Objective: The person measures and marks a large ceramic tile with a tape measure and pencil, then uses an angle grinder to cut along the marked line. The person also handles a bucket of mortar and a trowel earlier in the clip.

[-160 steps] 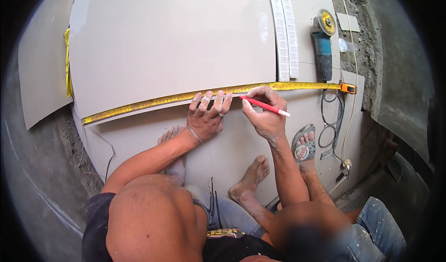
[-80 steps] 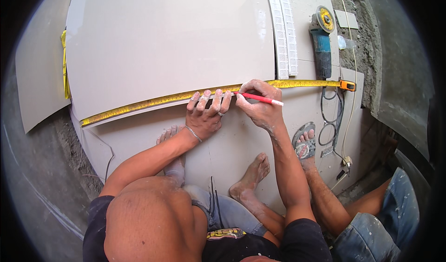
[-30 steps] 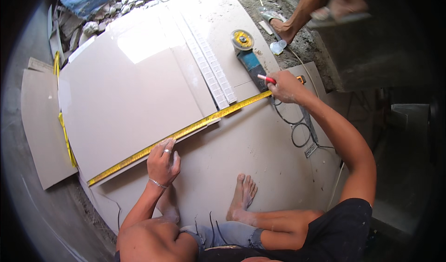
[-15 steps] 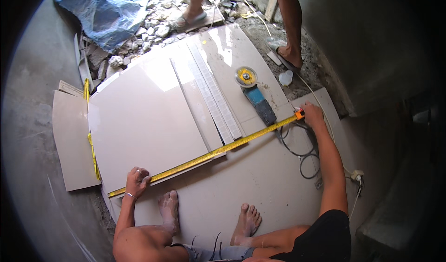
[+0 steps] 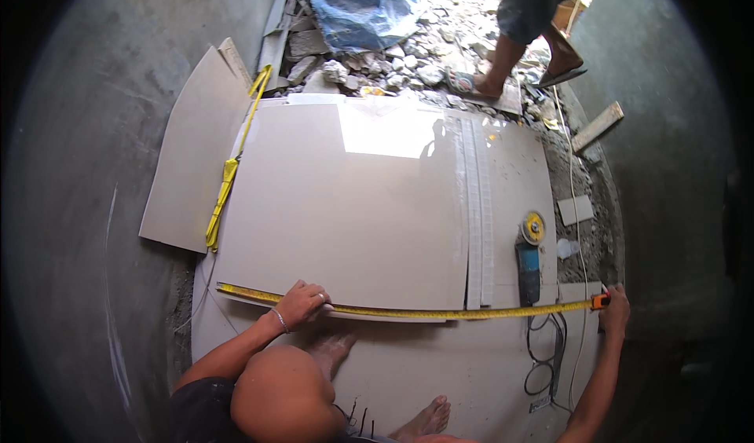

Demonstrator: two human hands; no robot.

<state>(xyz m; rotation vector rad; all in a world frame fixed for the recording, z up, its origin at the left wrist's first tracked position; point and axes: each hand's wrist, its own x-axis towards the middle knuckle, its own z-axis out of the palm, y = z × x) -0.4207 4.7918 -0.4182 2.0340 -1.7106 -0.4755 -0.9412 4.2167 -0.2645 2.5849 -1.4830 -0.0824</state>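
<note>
Tape measure (image 5: 408, 313) out along the front edge of the tile slab (image 5: 353, 223) | left hand (image 5: 302, 304): fingers bent over it, seemingly pinning; can't tell how closed | right hand (image 5: 616, 309): fingers wrapped round its case (image 5: 600, 302), likely for tautness!

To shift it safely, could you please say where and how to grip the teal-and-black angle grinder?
Probably the slim black rear handle, from above on the near side: it lies nearest the camera, with the yellow-centred disc at the far end.
</note>
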